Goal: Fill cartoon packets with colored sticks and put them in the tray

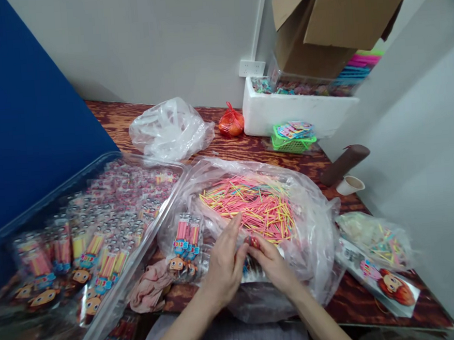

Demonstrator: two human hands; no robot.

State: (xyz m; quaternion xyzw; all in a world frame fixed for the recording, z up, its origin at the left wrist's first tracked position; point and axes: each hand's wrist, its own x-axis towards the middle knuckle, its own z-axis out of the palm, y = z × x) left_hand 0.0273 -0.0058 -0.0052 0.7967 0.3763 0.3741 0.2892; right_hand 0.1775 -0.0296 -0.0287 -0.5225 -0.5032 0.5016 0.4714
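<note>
My left hand (226,259) is over the near edge of a clear plastic bag, its fingers stretched forward and thumb apart, close to the other hand. My right hand (271,264) is closed, with a small reddish thing at its fingertips, too small to name. Just beyond both hands, a heap of thin pink, yellow and blue sticks (252,202) lies in the open plastic bag (312,226). Below my hands are some small packets (253,273), partly hidden. Left of my left hand lie two filled packets of pink sticks (187,237) with a cartoon face.
A clear tub (139,254) full of packets stands at left, by a crumpled pink cloth (149,287). Behind are a white bag (172,130), red-bagged fruit (231,122), a green basket (293,142) and a foam box (285,111). A paper cup (350,184) stands right.
</note>
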